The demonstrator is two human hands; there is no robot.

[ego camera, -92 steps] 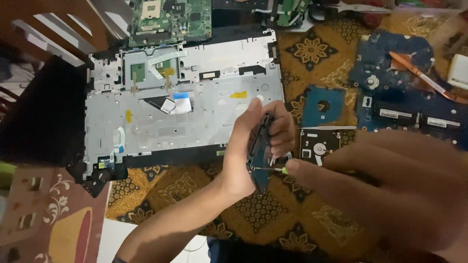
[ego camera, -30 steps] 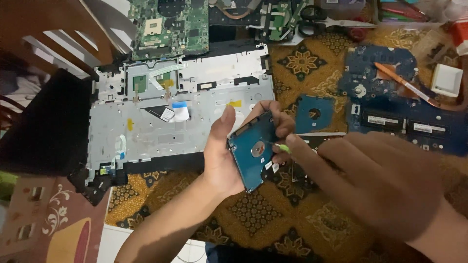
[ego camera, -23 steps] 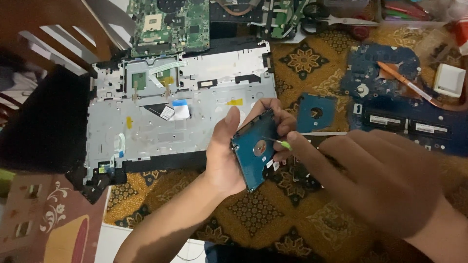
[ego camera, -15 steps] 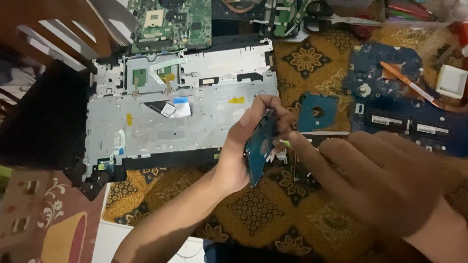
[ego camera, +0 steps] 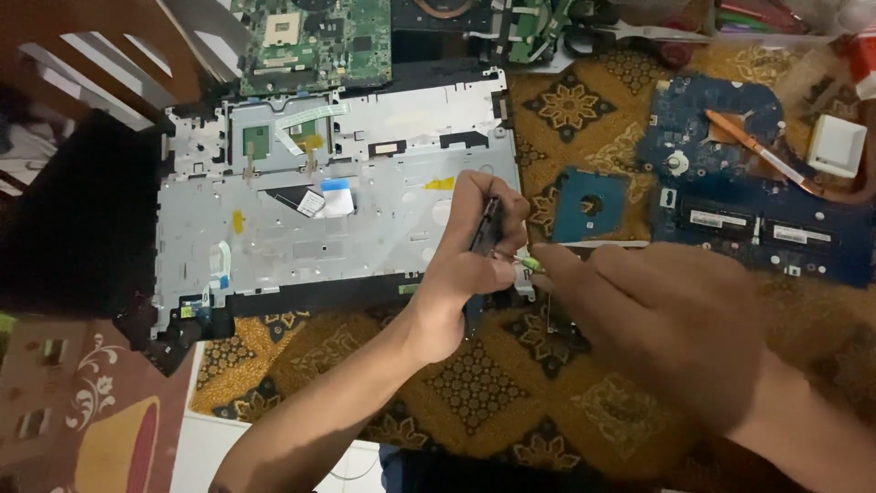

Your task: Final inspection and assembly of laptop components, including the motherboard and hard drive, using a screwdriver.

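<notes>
My left hand (ego camera: 465,265) grips a small blue hard drive (ego camera: 484,239), turned on edge so only its thin side shows. My right hand (ego camera: 666,319) holds a small screwdriver with a green tip (ego camera: 527,264), and that tip meets the drive's edge. Both hands hover over a patterned yellow and brown cloth (ego camera: 474,402), just right of an opened silver laptop base (ego camera: 301,228).
A second blue hard drive (ego camera: 589,204) lies on the cloth to the right. A blue circuit board (ego camera: 757,201) with a copper pipe lies further right, beside a white box (ego camera: 835,144). A green motherboard (ego camera: 315,41) lies at the top. A wooden chair stands at upper left.
My left hand turned the drive from face-up to on edge. My right hand stayed close with the screwdriver tip at the drive's side.
</notes>
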